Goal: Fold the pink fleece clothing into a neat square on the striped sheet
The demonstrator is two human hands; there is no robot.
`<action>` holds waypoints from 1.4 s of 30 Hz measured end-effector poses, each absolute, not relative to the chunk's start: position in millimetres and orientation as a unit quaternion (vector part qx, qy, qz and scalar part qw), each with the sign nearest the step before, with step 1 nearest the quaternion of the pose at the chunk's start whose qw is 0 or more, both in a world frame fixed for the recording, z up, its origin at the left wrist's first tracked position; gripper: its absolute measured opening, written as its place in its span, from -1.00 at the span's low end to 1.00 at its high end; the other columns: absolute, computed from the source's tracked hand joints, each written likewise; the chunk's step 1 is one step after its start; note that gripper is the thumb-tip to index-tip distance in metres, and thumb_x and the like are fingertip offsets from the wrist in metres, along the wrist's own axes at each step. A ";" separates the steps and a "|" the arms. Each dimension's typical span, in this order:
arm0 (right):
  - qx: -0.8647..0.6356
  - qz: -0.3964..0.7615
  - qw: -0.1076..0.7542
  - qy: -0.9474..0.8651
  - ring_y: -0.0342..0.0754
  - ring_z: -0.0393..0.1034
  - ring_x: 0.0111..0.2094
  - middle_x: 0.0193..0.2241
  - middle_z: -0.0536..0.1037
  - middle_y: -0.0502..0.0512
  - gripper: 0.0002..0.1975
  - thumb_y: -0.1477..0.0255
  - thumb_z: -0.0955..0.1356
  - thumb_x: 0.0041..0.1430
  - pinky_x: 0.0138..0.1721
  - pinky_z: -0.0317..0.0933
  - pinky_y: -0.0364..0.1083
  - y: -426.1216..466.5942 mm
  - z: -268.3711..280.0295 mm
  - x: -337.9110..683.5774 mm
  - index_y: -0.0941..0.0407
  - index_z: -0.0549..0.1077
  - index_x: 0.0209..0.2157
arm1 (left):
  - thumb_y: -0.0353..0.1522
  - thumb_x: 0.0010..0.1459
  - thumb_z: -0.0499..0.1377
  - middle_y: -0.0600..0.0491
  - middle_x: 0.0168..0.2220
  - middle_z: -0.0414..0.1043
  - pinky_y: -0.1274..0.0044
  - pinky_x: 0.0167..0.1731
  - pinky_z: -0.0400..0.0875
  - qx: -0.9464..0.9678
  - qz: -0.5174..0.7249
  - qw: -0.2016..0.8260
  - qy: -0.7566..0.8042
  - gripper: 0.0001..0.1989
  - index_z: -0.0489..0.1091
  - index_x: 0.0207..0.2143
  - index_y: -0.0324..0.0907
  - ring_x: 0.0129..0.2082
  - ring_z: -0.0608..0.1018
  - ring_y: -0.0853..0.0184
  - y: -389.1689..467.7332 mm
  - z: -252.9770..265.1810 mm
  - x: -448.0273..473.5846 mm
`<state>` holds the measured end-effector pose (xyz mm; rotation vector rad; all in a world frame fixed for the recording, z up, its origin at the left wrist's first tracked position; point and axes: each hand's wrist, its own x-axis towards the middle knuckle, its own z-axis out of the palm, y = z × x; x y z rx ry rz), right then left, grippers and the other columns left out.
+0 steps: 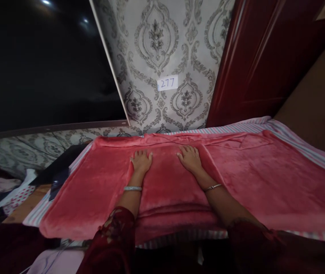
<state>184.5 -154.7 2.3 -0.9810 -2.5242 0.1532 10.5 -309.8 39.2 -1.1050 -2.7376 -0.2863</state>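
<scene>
A plush red-pink blanket (pixel 176 179) lies spread over the surface before me, with a folded, raised section in its middle. My left hand (pixel 141 160) rests flat on the left part of that fold, fingers stretched out. On its right part lies my right hand (pixel 190 158), palm down with the fingers apart. Neither hand grips the cloth. Beneath the blanket, a striped sheet (pixel 302 140) shows along the back, the right side and the front edge.
A large dark television screen (pixel 45 64) stands at the left against patterned wallpaper (pixel 156 42). A paper label reading 277 (pixel 167 82) is on the wall. Dark red wooden panelling (pixel 253 57) rises at the right. Assorted clothes (pixel 16 198) lie at the far left.
</scene>
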 end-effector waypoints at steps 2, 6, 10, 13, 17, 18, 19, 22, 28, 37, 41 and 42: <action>-0.354 0.056 0.206 -0.911 0.17 0.16 0.28 0.26 0.39 0.27 -0.49 0.24 0.15 0.42 0.32 -0.10 0.21 -154.9 6.7 184.2 0.13 0.35 0.27 | -0.16 0.35 -0.08 -0.26 0.19 0.40 -0.04 0.13 0.24 -0.369 -0.099 0.094 -0.919 -0.48 0.38 0.19 -0.20 0.22 0.34 -0.11 -309.0 35.2 11.9; -0.361 0.048 0.169 -0.916 0.18 0.14 0.31 0.28 0.37 0.25 -0.49 0.22 0.15 0.43 0.34 -0.15 0.28 -144.5 17.4 194.0 0.07 0.34 0.29 | -0.16 0.35 -0.08 -0.28 0.16 0.41 -0.04 0.09 0.28 -0.374 -0.105 0.107 -0.915 -0.47 0.38 0.19 -0.22 0.20 0.35 -0.12 -305.8 32.4 11.7; -0.429 0.064 0.138 -0.890 0.28 0.10 0.33 0.36 0.24 0.24 -0.48 0.16 0.16 0.42 0.28 -0.07 0.40 -123.5 19.1 219.6 0.03 0.34 0.29 | -0.16 0.34 -0.08 -0.28 0.16 0.42 -0.03 0.09 0.29 -0.378 -0.112 0.103 -0.913 -0.48 0.40 0.17 -0.23 0.19 0.36 -0.12 -304.9 33.3 10.0; -0.470 0.121 0.140 -0.863 0.30 0.20 0.28 0.42 0.10 0.23 -0.43 0.12 0.13 0.42 0.17 0.18 0.30 -114.4 12.2 233.9 0.00 0.24 0.36 | -0.14 0.34 -0.09 -0.28 0.18 0.40 -0.06 0.10 0.28 -0.379 -0.117 0.090 -0.914 -0.46 0.39 0.19 -0.23 0.21 0.34 -0.13 -304.0 34.1 9.3; -0.467 0.114 0.176 -0.859 0.26 0.23 0.27 0.40 0.15 0.26 -0.43 0.14 0.11 0.43 0.16 0.24 0.21 -115.1 4.0 236.3 0.03 0.23 0.36 | -0.12 0.33 -0.08 -0.25 0.24 0.35 -0.09 0.12 0.27 -0.370 -0.143 0.051 -0.917 -0.43 0.36 0.22 -0.21 0.25 0.29 -0.15 -304.0 35.5 4.9; -0.464 0.109 0.180 -0.860 0.25 0.23 0.27 0.39 0.17 0.26 -0.43 0.15 0.11 0.43 0.17 0.23 0.19 -115.9 3.3 235.4 0.04 0.25 0.35 | -0.12 0.32 -0.07 -0.23 0.26 0.34 -0.09 0.14 0.26 -0.368 -0.155 0.038 -0.916 -0.43 0.35 0.23 -0.19 0.27 0.28 -0.15 -304.5 35.8 3.0; -0.464 0.106 0.181 -0.861 0.24 0.24 0.27 0.38 0.19 0.26 -0.44 0.15 0.11 0.43 0.18 0.22 0.18 -116.5 3.2 234.5 0.04 0.26 0.34 | -0.11 0.32 -0.06 -0.20 0.28 0.32 -0.10 0.15 0.24 -0.365 -0.170 0.026 -0.915 -0.43 0.34 0.24 -0.18 0.28 0.26 -0.14 -305.1 35.9 0.9; -0.470 0.105 0.175 -0.859 0.26 0.26 0.24 0.37 0.20 0.24 -0.45 0.14 0.12 0.43 0.18 0.22 0.21 -116.9 3.9 233.2 0.02 0.29 0.32 | -0.11 0.32 -0.04 -0.13 0.30 0.32 -0.10 0.18 0.22 -0.364 -0.210 0.012 -0.907 -0.44 0.34 0.25 -0.13 0.30 0.25 -0.12 -307.0 35.5 -4.4; -0.473 0.110 0.187 -0.854 0.30 0.25 0.23 0.36 0.22 0.23 -0.44 0.13 0.11 0.42 0.18 0.19 0.29 -115.0 -0.5 234.3 0.01 0.31 0.31 | -0.13 0.32 -0.02 -0.16 0.26 0.36 -0.10 0.16 0.24 -0.364 -0.216 0.024 -0.906 -0.47 0.38 0.22 -0.14 0.27 0.29 -0.14 -307.4 33.7 -5.3; -0.472 0.111 0.171 -0.858 0.26 0.25 0.24 0.39 0.16 0.21 -0.43 0.12 0.10 0.43 0.19 0.18 0.25 -115.6 0.4 235.7 0.00 0.24 0.35 | -0.12 0.33 -0.05 -0.15 0.27 0.35 -0.05 0.19 0.21 -0.363 -0.199 0.029 -0.910 -0.46 0.37 0.23 -0.13 0.28 0.27 -0.10 -307.9 36.1 -0.1; -0.469 0.113 0.174 -0.858 0.25 0.23 0.27 0.40 0.15 0.24 -0.43 0.14 0.11 0.43 0.21 0.17 0.23 -116.0 2.2 235.7 0.03 0.23 0.36 | -0.15 0.34 -0.07 -0.14 0.29 0.33 -0.02 0.19 0.24 -0.371 -0.173 0.038 -0.911 -0.45 0.33 0.26 -0.14 0.29 0.27 -0.09 -309.3 38.0 3.8; -0.466 0.117 0.176 -0.859 0.25 0.22 0.28 0.40 0.15 0.25 -0.42 0.14 0.11 0.43 0.22 0.17 0.23 -114.8 2.9 235.4 0.04 0.23 0.36 | -0.16 0.34 -0.08 -0.13 0.30 0.31 -0.01 0.20 0.23 -0.373 -0.166 0.038 -0.912 -0.45 0.31 0.28 -0.14 0.30 0.26 -0.08 -309.5 39.0 3.9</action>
